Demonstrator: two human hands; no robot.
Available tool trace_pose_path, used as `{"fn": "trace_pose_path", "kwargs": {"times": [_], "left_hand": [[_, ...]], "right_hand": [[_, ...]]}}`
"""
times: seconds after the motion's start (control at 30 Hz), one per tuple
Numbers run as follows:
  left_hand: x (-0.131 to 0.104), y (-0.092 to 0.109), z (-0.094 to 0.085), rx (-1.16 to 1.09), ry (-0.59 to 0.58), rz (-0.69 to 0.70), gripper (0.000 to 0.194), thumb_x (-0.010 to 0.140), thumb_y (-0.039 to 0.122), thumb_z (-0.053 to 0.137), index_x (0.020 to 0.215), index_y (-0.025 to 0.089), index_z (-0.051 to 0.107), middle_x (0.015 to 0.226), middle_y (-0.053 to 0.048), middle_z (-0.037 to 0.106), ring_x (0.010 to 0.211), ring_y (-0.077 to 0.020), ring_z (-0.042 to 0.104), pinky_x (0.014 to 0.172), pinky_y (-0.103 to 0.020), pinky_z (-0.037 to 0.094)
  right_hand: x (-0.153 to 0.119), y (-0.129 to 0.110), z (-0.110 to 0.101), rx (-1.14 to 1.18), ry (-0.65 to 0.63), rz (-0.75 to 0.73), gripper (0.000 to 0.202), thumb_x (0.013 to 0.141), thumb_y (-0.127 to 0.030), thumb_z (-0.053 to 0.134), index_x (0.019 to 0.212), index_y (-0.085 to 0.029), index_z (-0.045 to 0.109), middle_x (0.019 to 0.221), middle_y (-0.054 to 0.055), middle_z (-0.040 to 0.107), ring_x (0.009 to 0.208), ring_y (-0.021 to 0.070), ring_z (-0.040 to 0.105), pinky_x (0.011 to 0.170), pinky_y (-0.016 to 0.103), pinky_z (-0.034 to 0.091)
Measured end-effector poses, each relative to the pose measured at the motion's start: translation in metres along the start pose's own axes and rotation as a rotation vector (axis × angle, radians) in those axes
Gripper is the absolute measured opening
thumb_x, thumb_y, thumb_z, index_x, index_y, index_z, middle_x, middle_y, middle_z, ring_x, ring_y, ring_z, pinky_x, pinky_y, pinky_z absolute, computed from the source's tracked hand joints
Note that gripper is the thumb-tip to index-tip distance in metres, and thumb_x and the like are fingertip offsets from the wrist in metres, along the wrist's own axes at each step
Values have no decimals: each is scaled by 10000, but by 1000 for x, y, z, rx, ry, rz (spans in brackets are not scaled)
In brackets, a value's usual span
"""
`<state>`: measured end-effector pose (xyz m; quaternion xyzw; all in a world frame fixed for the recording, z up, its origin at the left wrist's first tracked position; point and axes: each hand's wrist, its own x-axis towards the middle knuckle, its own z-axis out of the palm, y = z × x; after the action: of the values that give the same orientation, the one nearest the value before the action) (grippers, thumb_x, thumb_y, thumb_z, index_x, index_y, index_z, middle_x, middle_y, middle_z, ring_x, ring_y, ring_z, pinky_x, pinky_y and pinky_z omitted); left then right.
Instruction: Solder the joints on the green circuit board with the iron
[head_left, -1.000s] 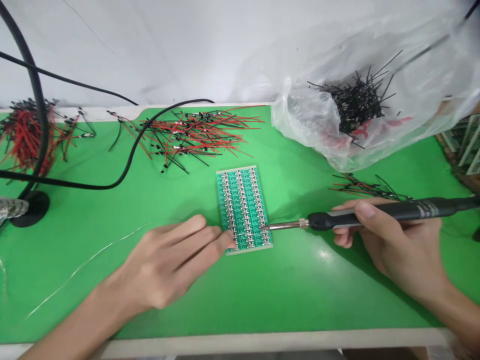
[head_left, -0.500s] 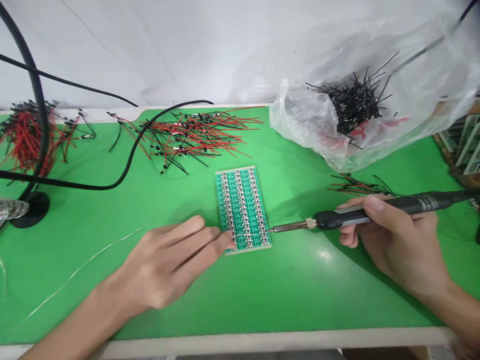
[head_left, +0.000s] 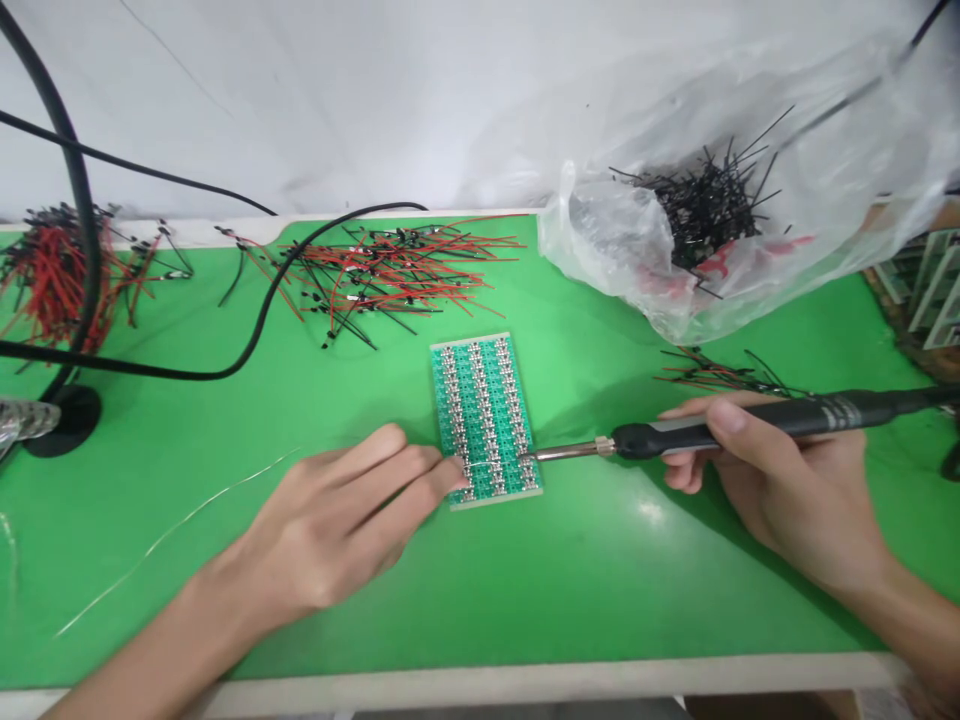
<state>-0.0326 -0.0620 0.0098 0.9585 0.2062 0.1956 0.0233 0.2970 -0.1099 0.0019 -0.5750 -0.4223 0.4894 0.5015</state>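
A green circuit board panel [head_left: 484, 420] lies flat on the green mat, with three columns of small silvery parts. My left hand [head_left: 337, 520] is closed, its fingertips pinching a thin solder wire [head_left: 480, 464] over the board's lower left. The wire's tail shows again left of the wrist, lying across the mat. My right hand [head_left: 780, 480] grips a black soldering iron [head_left: 675, 436] like a pen. The iron's metal tip points left and reaches the right column of parts, close to the wire's end; whether the two touch is too small to tell.
Red and black wire leads [head_left: 397, 265] lie behind the board, with another bundle [head_left: 56, 270] at far left. A clear plastic bag [head_left: 615, 230] of black leads stands back right. Black cable [head_left: 255, 340] loops across the left. A rack [head_left: 926, 290] sits at the right edge.
My right hand and the soldering iron have shifted slightly left, bringing the tip from the board's right edge onto its right column. My left hand has barely moved.
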Motion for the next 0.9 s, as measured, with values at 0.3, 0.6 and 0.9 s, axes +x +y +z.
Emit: {"fn": "trace_pose_path", "kwargs": {"times": [0.3,0.6,0.9], "left_hand": [[1,1,1,55,15,-11,202,912,74,624,1106,48,675,925,-77,690,814,-177,546,596,-309,430],[0,0,2,43,30,-9,215,903,84,650,1115,46,659,917,-76,692,802,-173,566,600,-305,441],[0,1,0,75,30,4,200,911,87,634,1106,56,668,906,-77,696,798,-180,558,594,-301,440]], "right_hand": [[-2,1,-1,-24,-5,-1,186,901,-340,686,841,-222,817,618,15,751,495,162,688,454,256,565],[-1,3,-1,-51,87,48,206,862,-345,731,757,-181,799,619,45,755,470,184,680,404,285,551],[0,2,2,-77,148,62,238,820,-381,768,690,-182,773,559,44,743,410,189,669,371,280,544]]}}
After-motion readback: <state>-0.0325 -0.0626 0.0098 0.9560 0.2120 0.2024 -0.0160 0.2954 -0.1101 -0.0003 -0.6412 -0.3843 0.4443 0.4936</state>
